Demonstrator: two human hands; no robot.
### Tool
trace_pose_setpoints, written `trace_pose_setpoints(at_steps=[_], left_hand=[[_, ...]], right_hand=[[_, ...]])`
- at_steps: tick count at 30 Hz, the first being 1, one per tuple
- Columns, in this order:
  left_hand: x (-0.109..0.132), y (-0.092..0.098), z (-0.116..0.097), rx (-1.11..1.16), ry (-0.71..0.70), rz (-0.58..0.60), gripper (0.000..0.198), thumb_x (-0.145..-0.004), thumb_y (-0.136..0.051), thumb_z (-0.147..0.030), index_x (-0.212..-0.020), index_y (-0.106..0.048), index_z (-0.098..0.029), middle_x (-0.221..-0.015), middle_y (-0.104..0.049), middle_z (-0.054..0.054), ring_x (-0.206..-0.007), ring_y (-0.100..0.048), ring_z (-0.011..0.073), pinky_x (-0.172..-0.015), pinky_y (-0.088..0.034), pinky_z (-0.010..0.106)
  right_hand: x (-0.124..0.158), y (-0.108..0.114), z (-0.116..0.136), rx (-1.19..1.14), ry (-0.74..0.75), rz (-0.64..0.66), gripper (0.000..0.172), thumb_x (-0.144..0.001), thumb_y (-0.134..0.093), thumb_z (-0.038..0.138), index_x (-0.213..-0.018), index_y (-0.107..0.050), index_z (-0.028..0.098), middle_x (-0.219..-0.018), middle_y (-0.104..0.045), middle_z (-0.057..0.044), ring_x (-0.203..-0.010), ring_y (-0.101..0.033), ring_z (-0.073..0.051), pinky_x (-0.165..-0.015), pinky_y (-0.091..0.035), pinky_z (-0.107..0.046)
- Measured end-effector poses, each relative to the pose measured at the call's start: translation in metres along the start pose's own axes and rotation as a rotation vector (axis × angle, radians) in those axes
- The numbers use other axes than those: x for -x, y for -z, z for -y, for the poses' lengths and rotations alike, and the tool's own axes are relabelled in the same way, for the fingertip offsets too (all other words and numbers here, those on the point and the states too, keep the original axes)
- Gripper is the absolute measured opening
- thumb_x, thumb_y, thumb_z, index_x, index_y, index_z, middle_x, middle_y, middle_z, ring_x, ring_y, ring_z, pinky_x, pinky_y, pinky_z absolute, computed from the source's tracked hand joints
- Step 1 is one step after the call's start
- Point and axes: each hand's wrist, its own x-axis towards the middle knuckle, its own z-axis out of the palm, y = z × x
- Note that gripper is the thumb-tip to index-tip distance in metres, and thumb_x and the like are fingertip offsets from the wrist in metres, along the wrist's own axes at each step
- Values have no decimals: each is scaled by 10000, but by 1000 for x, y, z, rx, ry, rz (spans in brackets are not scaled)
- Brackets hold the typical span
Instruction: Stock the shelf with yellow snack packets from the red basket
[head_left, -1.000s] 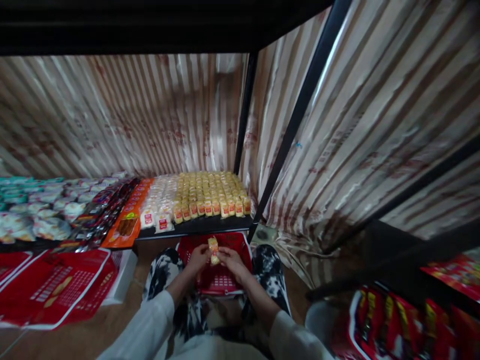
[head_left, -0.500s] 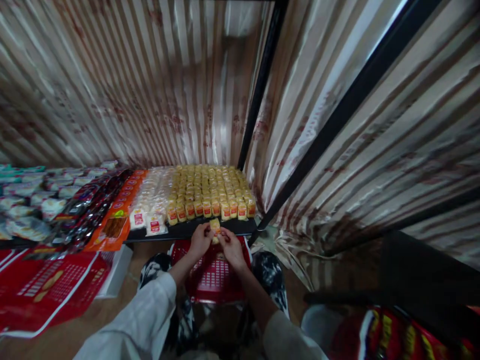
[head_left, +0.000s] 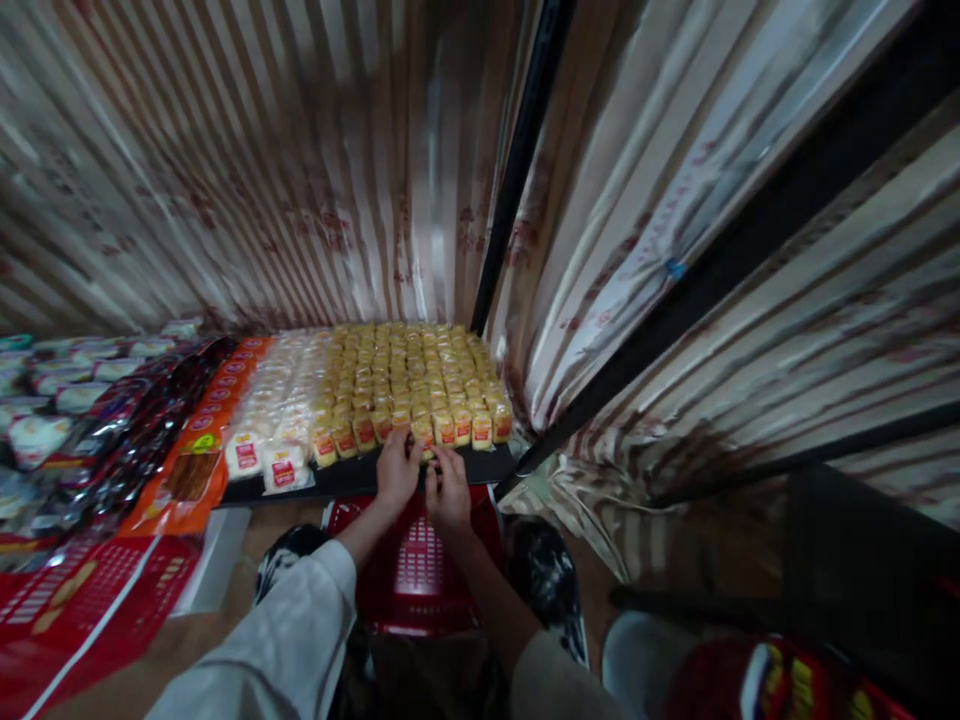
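Rows of small yellow snack packets [head_left: 390, 365] with red-and-white labels stand close together on a black shelf [head_left: 349, 475]. At the front row, one yellow snack packet [head_left: 423, 430] is between my two hands. My left hand [head_left: 397, 470] has its fingers bent at the packet's left side. From the lower right, my right hand [head_left: 450, 490] pinches at the packet's bottom edge; its fingers partly hide it. Left of the yellow ones are white packets [head_left: 286, 468] with red labels.
A red plastic basket [head_left: 420, 570] is between my knees, under the shelf's edge. Orange bags [head_left: 191, 460], dark shiny bags [head_left: 142, 430] and white packs line the shelf leftward. A black pole [head_left: 517, 180] rises at the corner before striped sheeting.
My hands have moved the yellow packet from above the basket forward to the front row on the shelf. The head view has shifted slightly to the right.
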Motion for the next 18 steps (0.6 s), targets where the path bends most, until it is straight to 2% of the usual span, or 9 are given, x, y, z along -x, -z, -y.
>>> trace_pose_setpoints(at_steps=[4,9,12,18], left_hand=[[-1,-4,1,54,16,-9,278,-840,-499,-263,-1094,-548,-161,-971,-634,72,-858,-608,177,-847,-471,323],[-2,-6,5,63,5,-57,187,-832,-501,-303,-947,-551,-165,-891,-609,58,-818,-598,176,-809,-479,324],[-1,-8,9,63,-16,-59,172,-833,-496,-324,-893,-545,-170,-838,-601,50,-788,-590,175,-780,-481,318],[1,-13,13,59,-10,-98,145,-840,-463,-295,-840,-548,-178,-815,-610,46,-776,-589,173,-765,-471,306]], right_hand=[[0,-3,-7,55,39,10,405,-887,-356,237,-1250,-528,192,-1141,-512,-139,-1013,-571,-200,-878,-513,-352],[-2,-2,-6,135,84,45,438,-889,-328,218,-1271,-530,149,-1085,-537,-147,-1014,-559,-216,-911,-489,-365],[-4,-1,-5,169,118,45,443,-885,-318,202,-1261,-540,125,-1100,-535,-156,-1045,-539,-218,-936,-472,-363],[-6,-3,-11,151,113,36,451,-875,-317,198,-1278,-517,167,-1170,-529,-131,-1121,-517,-199,-980,-446,-351]])
